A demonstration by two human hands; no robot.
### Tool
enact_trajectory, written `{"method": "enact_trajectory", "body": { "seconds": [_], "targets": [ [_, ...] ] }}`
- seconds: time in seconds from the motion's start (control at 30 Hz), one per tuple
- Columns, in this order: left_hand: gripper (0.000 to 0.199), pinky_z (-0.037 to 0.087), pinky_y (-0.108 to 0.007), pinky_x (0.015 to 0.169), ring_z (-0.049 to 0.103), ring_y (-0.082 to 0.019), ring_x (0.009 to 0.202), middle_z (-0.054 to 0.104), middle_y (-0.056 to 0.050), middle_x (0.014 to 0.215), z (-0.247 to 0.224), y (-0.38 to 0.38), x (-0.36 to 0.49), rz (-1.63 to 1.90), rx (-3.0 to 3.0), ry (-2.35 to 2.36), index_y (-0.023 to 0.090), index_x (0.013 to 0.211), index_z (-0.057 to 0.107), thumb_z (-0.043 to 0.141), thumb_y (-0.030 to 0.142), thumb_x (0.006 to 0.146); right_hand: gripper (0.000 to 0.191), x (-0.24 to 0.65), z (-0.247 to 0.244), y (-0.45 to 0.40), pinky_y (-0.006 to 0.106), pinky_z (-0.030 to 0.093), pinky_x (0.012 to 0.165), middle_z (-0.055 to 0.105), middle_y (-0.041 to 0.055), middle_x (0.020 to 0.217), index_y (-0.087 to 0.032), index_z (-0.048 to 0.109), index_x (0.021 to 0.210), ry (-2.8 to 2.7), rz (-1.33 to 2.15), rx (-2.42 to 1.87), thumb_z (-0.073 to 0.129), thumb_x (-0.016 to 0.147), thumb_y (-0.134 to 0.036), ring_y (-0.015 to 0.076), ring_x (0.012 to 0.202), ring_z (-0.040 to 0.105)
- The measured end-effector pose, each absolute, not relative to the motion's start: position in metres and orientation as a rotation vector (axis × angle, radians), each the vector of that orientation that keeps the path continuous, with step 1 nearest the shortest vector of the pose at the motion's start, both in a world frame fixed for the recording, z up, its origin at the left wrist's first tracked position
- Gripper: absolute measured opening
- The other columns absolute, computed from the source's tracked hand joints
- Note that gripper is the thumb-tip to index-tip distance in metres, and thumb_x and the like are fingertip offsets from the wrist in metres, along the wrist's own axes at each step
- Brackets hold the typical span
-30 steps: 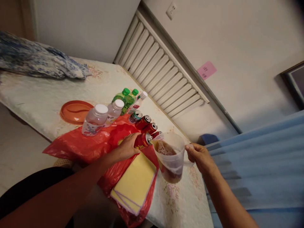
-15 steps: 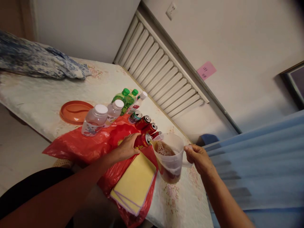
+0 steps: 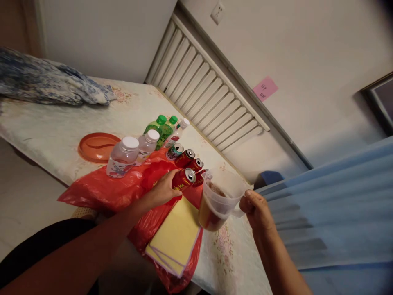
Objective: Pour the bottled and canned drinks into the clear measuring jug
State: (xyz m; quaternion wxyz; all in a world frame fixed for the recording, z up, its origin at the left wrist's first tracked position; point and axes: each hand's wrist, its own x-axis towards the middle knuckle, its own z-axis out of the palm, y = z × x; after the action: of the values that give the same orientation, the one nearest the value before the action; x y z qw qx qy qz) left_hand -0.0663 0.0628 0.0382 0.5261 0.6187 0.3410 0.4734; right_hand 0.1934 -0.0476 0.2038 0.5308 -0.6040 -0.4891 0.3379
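Fingers of my left hand [image 3: 162, 190] wrap round a red drink can [image 3: 184, 179], whose opened top faces up and toward the right. My right hand [image 3: 258, 209] grips the handle of a clear plastic measuring jug [image 3: 215, 205]. Brown liquid with some froth fills part of the jug, which hangs just right of the can and leans slightly. Behind the held can stand several more opened cans, among them a red one [image 3: 185, 156] and a green one [image 3: 174, 150]. A folded yellow cloth [image 3: 176, 235] lies below the can on a red plastic bag [image 3: 92, 184].
Two clear bottles with white caps [image 3: 123, 157], green-capped bottles [image 3: 159, 127] and a slim white-capped bottle [image 3: 181, 129] stand left of and behind the cans. An orange divided plate [image 3: 98, 143] and a patterned cloth [image 3: 61, 84] lie farther left. A radiator [image 3: 205, 78] borders the table.
The jug has tipped back more upright, its spout coming away from the held can. The can has shifted slightly up and left, and my right hand has moved a little right.
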Motion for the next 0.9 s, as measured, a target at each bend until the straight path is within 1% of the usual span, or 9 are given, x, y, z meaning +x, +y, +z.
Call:
{"method": "enact_trajectory", "body": {
  "seconds": [0.17,0.3,0.43,0.57,0.73,0.9],
  "targets": [
    [0.072,0.044,-0.041,0.105,0.058,-0.028,0.12,0.061,-0.011,0.13,0.06,0.055,-0.078,1.09,1.396,0.823,0.016,0.128,0.05,0.068,0.017,0.059,0.047,0.185,0.199,-0.042,0.026,0.014,0.042,0.026,-0.0085,0.042,-0.021,0.039,0.046,-1.09,0.79,-1.296,0.071,0.074,-0.042,0.0065,0.04,0.02],
    [0.07,0.044,-0.04,0.105,0.058,-0.029,0.121,0.062,-0.011,0.13,0.068,0.052,-0.088,1.097,1.374,0.803,0.016,0.126,0.051,0.068,0.019,0.058,0.048,0.169,0.196,-0.03,0.026,0.016,0.041,0.024,-0.0094,0.042,-0.021,0.035,0.047,-1.015,0.733,-1.23,0.07,0.073,-0.041,0.0062,0.039,0.018],
    [0.069,0.045,-0.04,0.105,0.057,-0.03,0.123,0.063,-0.009,0.13,0.067,0.05,-0.102,1.118,1.417,0.786,0.017,0.129,0.05,0.069,0.023,0.063,0.05,0.148,0.189,-0.012,0.026,0.015,0.04,0.02,-0.0107,0.043,-0.023,0.03,0.05,-1.023,0.716,-1.19,0.069,0.072,-0.044,0.0057,0.038,0.015],
    [0.071,0.044,-0.04,0.107,0.053,-0.031,0.128,0.059,-0.008,0.136,0.062,0.046,-0.118,1.099,1.479,0.774,0.018,0.133,0.048,0.071,0.024,0.066,0.05,0.129,0.175,0.007,0.026,0.016,0.041,0.016,-0.0112,0.046,-0.024,0.025,0.054,-1.044,0.731,-1.157,0.065,0.074,-0.046,0.0063,0.039,0.013],
    [0.077,0.042,-0.042,0.11,0.052,-0.032,0.13,0.057,-0.01,0.139,0.062,0.037,-0.137,1.093,1.464,0.711,0.017,0.137,0.044,0.073,0.027,0.066,0.047,0.108,0.155,0.027,0.025,0.018,0.042,0.019,-0.0112,0.047,-0.024,0.026,0.056,-0.99,0.788,-1.102,0.065,0.075,-0.043,0.0067,0.04,0.013],
    [0.077,0.041,-0.042,0.11,0.05,-0.031,0.131,0.057,-0.008,0.138,0.063,0.03,-0.145,1.03,1.466,0.683,0.019,0.137,0.045,0.074,0.027,0.066,0.045,0.09,0.132,0.041,0.026,0.018,0.042,0.018,-0.0116,0.048,-0.024,0.026,0.057,-0.987,0.821,-1.082,0.063,0.077,-0.04,0.007,0.041,0.013]
  ]
}}
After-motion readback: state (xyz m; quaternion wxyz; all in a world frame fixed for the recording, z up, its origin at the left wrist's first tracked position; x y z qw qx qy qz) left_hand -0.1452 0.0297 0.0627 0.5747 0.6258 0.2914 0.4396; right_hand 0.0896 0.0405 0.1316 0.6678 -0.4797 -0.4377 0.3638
